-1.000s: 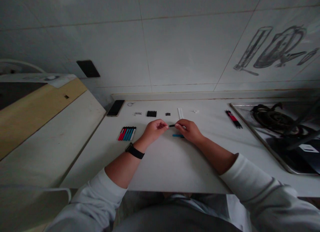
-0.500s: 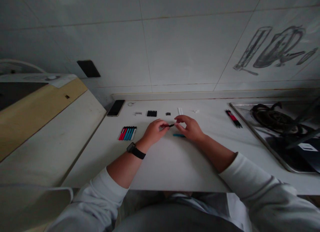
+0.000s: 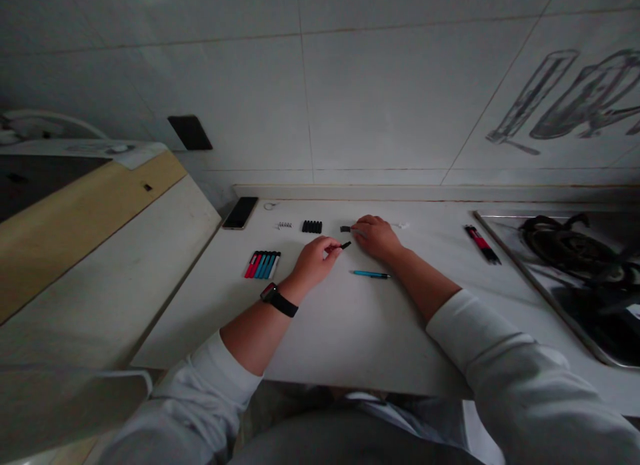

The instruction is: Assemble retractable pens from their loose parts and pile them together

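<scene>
My left hand (image 3: 316, 259) pinches a thin dark pen part (image 3: 343, 246) that sticks out to the right of its fingers. My right hand (image 3: 376, 236) has reached farther back on the white counter (image 3: 350, 318), its curled fingertips at a small black piece (image 3: 345, 229) and white tubes; whether it grips them is hidden. A thin blue refill (image 3: 370, 274) lies on the counter just in front of my right wrist. A black watch (image 3: 279, 300) is on my left wrist.
A row of red, blue and white pen barrels (image 3: 263, 265) lies to the left. Behind it are a small spring (image 3: 285, 225), black grips (image 3: 312, 226) and a phone (image 3: 241, 213). A red and black pen (image 3: 481, 243) lies right, beside the gas stove (image 3: 575, 265).
My right hand let go of the dark part and moved back toward the small pieces near the wall. The blue refill now lies uncovered. The camera shifted slightly.
</scene>
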`<state>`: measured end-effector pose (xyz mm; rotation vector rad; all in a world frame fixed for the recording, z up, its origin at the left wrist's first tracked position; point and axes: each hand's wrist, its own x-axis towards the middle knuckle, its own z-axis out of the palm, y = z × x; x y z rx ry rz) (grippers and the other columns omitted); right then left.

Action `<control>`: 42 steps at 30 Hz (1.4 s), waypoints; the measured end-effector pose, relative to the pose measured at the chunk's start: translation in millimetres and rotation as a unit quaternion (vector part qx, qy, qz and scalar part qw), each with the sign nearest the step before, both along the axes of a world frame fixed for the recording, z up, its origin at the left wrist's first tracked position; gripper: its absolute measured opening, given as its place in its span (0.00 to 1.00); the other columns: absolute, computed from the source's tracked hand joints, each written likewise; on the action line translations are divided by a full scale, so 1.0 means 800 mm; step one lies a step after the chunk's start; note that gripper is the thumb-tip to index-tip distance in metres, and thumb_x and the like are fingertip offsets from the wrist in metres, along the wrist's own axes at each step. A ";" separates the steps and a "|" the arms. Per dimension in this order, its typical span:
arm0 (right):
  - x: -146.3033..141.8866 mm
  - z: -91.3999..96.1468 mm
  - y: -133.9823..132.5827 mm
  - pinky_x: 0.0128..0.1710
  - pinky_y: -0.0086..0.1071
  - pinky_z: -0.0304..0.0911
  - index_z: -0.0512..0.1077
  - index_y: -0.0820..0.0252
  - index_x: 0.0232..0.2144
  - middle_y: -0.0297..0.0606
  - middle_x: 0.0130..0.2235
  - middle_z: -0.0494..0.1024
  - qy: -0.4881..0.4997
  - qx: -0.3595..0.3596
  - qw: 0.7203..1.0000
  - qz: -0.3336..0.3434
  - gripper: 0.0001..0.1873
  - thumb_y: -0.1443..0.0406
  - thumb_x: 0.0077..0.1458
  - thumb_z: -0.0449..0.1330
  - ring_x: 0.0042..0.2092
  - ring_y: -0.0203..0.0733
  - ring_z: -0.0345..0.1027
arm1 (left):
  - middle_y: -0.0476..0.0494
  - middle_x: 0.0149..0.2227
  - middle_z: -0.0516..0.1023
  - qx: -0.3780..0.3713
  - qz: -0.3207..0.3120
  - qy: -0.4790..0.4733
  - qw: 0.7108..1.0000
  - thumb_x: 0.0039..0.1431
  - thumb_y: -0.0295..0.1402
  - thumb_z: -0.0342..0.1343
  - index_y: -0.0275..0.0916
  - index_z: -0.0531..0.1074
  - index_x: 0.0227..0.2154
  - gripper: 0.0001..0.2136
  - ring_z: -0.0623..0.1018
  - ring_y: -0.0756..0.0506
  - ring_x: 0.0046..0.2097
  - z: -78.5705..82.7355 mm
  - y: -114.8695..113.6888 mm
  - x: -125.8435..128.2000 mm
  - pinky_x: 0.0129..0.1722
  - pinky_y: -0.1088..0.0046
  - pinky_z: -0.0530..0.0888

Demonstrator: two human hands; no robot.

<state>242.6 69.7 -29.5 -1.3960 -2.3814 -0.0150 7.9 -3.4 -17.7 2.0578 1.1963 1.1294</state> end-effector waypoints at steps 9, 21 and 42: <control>0.000 0.007 -0.007 0.54 0.46 0.61 0.81 0.51 0.51 0.46 0.52 0.78 0.000 0.008 1.000 0.008 0.16 0.63 0.66 0.57 0.53 0.55 0.68 | 0.43 0.39 0.81 -0.005 0.007 0.009 1.000 0.63 0.31 0.59 0.40 0.77 0.38 0.04 0.79 0.44 0.41 0.002 -0.001 0.001 0.46 0.65 0.73; -0.001 0.008 -0.013 0.52 0.44 0.59 0.80 0.57 0.40 0.46 0.46 0.81 -0.034 0.011 0.999 0.011 0.10 0.67 0.64 0.58 0.49 0.52 0.69 | 0.43 0.39 0.81 -0.006 0.001 0.006 1.000 0.63 0.31 0.59 0.40 0.78 0.38 0.04 0.79 0.44 0.41 0.002 -0.001 0.000 0.46 0.66 0.73; -0.017 0.017 -0.088 0.40 0.34 0.66 0.73 0.56 0.35 0.34 0.34 0.78 0.535 -0.169 0.828 0.016 0.16 0.51 0.54 0.67 0.36 0.38 0.71 | 0.46 0.39 0.81 0.036 -0.019 0.035 0.999 0.64 0.28 0.60 0.40 0.77 0.39 0.03 0.80 0.46 0.41 -0.002 -0.003 0.002 0.46 0.66 0.76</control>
